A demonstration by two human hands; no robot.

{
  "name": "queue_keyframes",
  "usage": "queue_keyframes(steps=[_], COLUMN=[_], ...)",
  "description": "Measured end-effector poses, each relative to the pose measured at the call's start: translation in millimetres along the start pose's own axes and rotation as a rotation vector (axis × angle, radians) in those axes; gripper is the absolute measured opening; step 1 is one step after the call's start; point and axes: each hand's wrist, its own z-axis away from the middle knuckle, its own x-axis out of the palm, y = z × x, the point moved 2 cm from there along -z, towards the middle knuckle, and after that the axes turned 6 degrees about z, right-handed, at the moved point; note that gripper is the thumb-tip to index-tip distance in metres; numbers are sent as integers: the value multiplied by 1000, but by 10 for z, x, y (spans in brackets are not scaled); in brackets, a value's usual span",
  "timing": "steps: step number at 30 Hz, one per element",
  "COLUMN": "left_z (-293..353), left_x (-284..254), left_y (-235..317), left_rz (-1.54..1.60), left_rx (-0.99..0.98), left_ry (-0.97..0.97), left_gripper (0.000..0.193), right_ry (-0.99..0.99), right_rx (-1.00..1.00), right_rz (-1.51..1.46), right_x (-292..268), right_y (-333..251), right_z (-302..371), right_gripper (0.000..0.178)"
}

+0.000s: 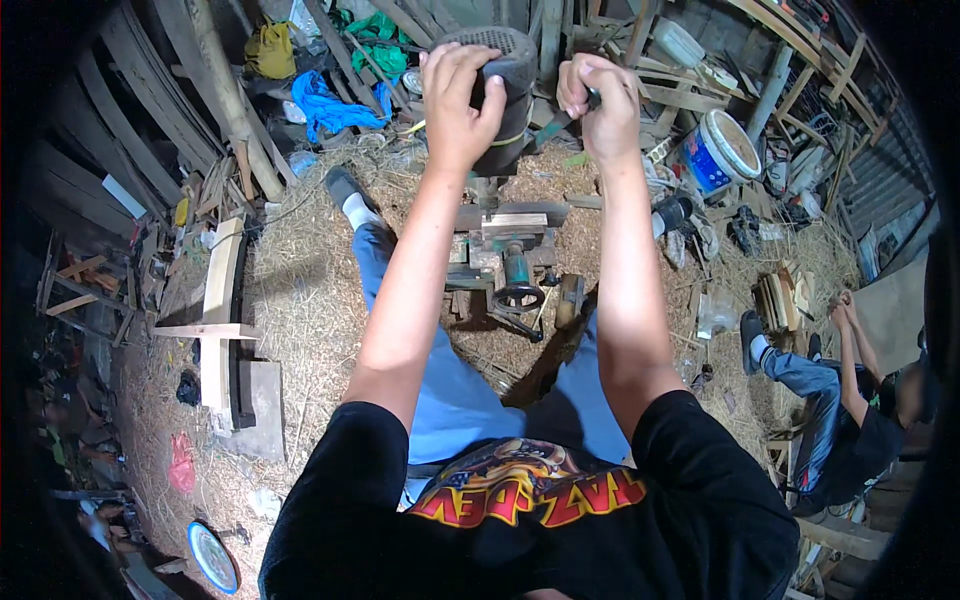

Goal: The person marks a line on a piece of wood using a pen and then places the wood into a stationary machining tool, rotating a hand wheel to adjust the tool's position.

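A machine with a dark, cylindrical motor housing (512, 85), its top perforated, stands upright ahead of me. My left hand (462, 105) rests on the housing's left side, fingers stretched over it and thumb apart. To the right, my right hand (606, 105) is closed round the dark end of a lever (553, 130) that slants up from the machine. Below the motor, a spindle (487, 193) points down at a pale wood piece (515, 221) lying across the vise. Under that sit a green screw housing (516, 262) and a dark handwheel (519, 297), between my legs.
At the left, pale boards (219, 310) lie on the straw-covered floor. A white and blue bucket (722, 152) stands at the right, with wood blocks (782, 300) nearer. Another person (850, 400) sits at far right, hands together. Blue cloth (335, 105) and scrap timber line the back.
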Motion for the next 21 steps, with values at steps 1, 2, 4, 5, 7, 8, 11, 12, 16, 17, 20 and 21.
queue_keyframes(steps=[1, 2, 4, 5, 7, 8, 11, 12, 16, 17, 20, 21], left_z=[-5, 5, 9, 11, 26, 18, -17, -15, 7, 49, 681, 1073], left_x=[6, 13, 17, 19, 21, 11, 5, 4, -111, -184, -310, -330], left_y=[14, 14, -12, -18, -19, -26, -52, -28, 85, 146, 470, 591], left_rz=[1, -19, -76, -102, -106, -100, -68, -69, -13, 4, -10, -6], left_rx=[-3, 12, 21, 23, 22, 18, -9, -16, -80, -99, -306, -427], left_ry=[-1, 4, -21, -34, -75, -86, -105, -93, -104, -95, -20, 18], left_gripper=[25, 26, 28, 29, 31, 31, 32, 31, 37, 39, 38, 37], right_ry=[23, 47, 68, 72, 79, 84, 69, 57, 109, 169, 236, 261], right_rx=[-2, -3, -25, -39, -67, -59, -63, -56, -137, -120, -82, -10], right_rz=[-6, -15, -84, -105, -144, -151, -140, -136, -109, -87, 46, 121], right_x=[11, 34, 68, 65, 49, 46, 32, 32, -32, 4, -19, -18], right_y=[-2, -10, 10, 38, 82, 88, 98, 91, 195, 278, 615, 700], right_z=[16, 49, 126, 152, 181, 169, 125, 141, 193, 283, 606, 700], right_gripper=[34, 34, 33, 32, 32, 31, 30, 30, 30, 34, 45, 43])
